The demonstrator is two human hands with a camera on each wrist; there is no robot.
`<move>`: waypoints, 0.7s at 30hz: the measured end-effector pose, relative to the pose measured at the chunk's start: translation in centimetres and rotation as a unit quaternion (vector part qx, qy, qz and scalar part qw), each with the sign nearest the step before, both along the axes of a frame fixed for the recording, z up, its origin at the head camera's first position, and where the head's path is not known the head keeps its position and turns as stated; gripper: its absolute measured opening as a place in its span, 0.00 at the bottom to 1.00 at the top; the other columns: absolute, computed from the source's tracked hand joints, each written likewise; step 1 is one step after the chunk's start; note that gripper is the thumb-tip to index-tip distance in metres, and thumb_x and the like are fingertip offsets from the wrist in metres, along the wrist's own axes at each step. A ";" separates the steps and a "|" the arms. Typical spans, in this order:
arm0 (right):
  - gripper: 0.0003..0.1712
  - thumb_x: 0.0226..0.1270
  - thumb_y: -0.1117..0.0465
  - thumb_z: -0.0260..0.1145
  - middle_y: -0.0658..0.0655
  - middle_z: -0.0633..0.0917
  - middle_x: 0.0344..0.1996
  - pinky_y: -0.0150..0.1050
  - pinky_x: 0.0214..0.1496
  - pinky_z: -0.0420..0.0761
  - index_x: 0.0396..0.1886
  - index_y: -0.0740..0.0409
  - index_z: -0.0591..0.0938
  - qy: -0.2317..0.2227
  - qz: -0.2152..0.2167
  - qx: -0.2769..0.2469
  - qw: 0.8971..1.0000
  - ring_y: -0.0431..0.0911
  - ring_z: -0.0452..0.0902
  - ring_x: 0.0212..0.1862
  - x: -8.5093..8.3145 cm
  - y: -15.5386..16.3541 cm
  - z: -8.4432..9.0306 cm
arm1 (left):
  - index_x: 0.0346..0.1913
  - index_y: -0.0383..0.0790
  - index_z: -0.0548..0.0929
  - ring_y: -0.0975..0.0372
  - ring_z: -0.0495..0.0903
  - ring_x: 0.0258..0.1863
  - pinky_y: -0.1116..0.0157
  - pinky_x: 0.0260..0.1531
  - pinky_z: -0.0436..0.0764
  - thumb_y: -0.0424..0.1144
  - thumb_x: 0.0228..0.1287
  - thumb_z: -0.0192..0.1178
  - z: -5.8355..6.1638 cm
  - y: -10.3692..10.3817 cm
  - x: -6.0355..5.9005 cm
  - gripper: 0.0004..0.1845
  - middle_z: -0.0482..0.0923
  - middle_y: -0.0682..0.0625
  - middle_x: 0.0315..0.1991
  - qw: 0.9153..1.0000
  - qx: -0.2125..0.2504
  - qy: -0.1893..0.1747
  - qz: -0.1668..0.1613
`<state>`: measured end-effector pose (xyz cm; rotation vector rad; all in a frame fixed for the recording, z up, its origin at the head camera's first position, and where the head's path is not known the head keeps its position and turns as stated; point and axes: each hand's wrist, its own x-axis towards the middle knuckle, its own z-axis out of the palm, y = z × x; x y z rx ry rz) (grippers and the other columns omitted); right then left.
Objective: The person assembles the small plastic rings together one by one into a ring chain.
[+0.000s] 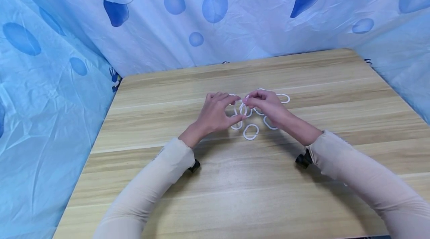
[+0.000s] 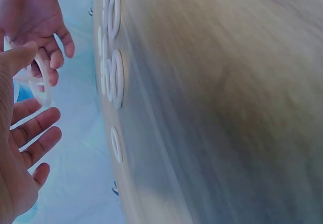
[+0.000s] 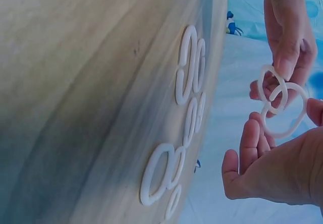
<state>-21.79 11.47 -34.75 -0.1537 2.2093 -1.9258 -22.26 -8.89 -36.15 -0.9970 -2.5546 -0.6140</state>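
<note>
- left hand (image 1: pixel 216 114) and right hand (image 1: pixel 267 106): each pinches one of two interlocked white plastic rings (image 3: pixel 278 105), raised above the loose rings (image 1: pixel 250 131) at table (image 1: pixel 235 194) centre.
- step: linking; next likely needs seating the joint.

Two white oval plastic rings (image 3: pixel 278 105) are held up off the wooden table, interlinked like chain links. In the right wrist view the smaller-looking link overlaps the larger one at about its 11 o'clock edge. The left hand (image 1: pixel 215 114) pinches one link and the right hand (image 1: pixel 267 106) pinches the other, fingertips almost meeting above the table's middle.

More loose white rings (image 1: pixel 251 131) lie flat on the tabletop beneath and around the hands (same glossy plastic, each with a small split in its rim). One sits alone at 6 o'clock from the pinched pair, another (image 1: pixel 284 98) at about 2 o'clock, and several overlap one another.
</note>
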 end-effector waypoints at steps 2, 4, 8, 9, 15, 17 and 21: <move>0.20 0.63 0.56 0.67 0.54 0.81 0.39 0.49 0.62 0.70 0.46 0.66 0.77 0.004 -0.003 0.013 1.000 0.56 0.76 0.49 0.0 -0.1 0.1 | 0.56 0.45 0.80 0.60 0.75 0.44 0.56 0.52 0.63 0.61 0.52 0.68 0.0 -0.1 0.1 0.33 0.82 0.53 0.40 1.000 -0.001 -0.008 0.003; 0.21 0.63 0.54 0.67 0.54 0.81 0.38 0.50 0.61 0.70 0.46 0.66 0.77 0.009 -0.005 0.024 1.000 0.58 0.75 0.50 0.0 -0.1 0.2 | 0.57 0.45 0.80 0.60 0.76 0.44 0.56 0.53 0.63 0.62 0.52 0.68 0.0 -0.3 0.1 0.34 0.82 0.53 0.41 1.000 -0.001 -0.011 0.005; 0.21 0.63 0.53 0.67 0.53 0.81 0.37 0.49 0.61 0.70 0.47 0.65 0.77 0.014 0.000 0.034 0.999 0.58 0.75 0.50 0.1 -0.1 0.5 | 0.55 0.44 0.81 0.59 0.76 0.44 0.55 0.53 0.63 0.60 0.52 0.68 0.0 -0.3 0.1 0.32 0.83 0.52 0.41 1.000 0.017 -0.001 -0.002; 0.22 0.63 0.53 0.67 0.53 0.81 0.36 0.49 0.60 0.70 0.46 0.66 0.78 0.015 0.001 0.036 0.999 0.58 0.75 0.50 0.1 -0.1 0.5 | 0.54 0.43 0.82 0.59 0.76 0.44 0.55 0.53 0.64 0.59 0.53 0.69 0.0 -0.3 0.1 0.31 0.84 0.52 0.40 1.000 0.023 0.004 -0.004; 0.22 0.62 0.53 0.68 0.53 0.81 0.37 0.43 0.58 0.71 0.47 0.66 0.78 0.016 0.002 0.044 0.999 0.51 0.75 0.48 0.0 -0.2 0.6 | 0.48 0.43 0.85 0.60 0.78 0.45 0.56 0.50 0.65 0.53 0.53 0.71 -0.1 -0.3 0.0 0.23 0.85 0.52 0.42 0.997 0.058 0.046 -0.015; 0.22 0.63 0.53 0.67 0.53 0.81 0.37 0.43 0.57 0.71 0.47 0.66 0.78 0.016 0.002 0.041 0.999 0.51 0.75 0.47 0.0 -0.2 0.6 | 0.46 0.44 0.86 0.60 0.78 0.45 0.56 0.48 0.65 0.51 0.53 0.72 -0.1 -0.3 -0.1 0.21 0.85 0.52 0.42 0.996 0.068 0.059 -0.019; 0.21 0.64 0.54 0.66 0.52 0.81 0.36 0.49 0.60 0.69 0.48 0.66 0.78 0.013 0.012 0.026 1.000 0.55 0.76 0.47 0.0 -0.4 0.6 | 0.43 0.44 0.86 0.60 0.78 0.45 0.56 0.47 0.66 0.47 0.54 0.72 -0.2 -0.3 -0.2 0.16 0.85 0.52 0.42 0.993 0.086 0.075 -0.026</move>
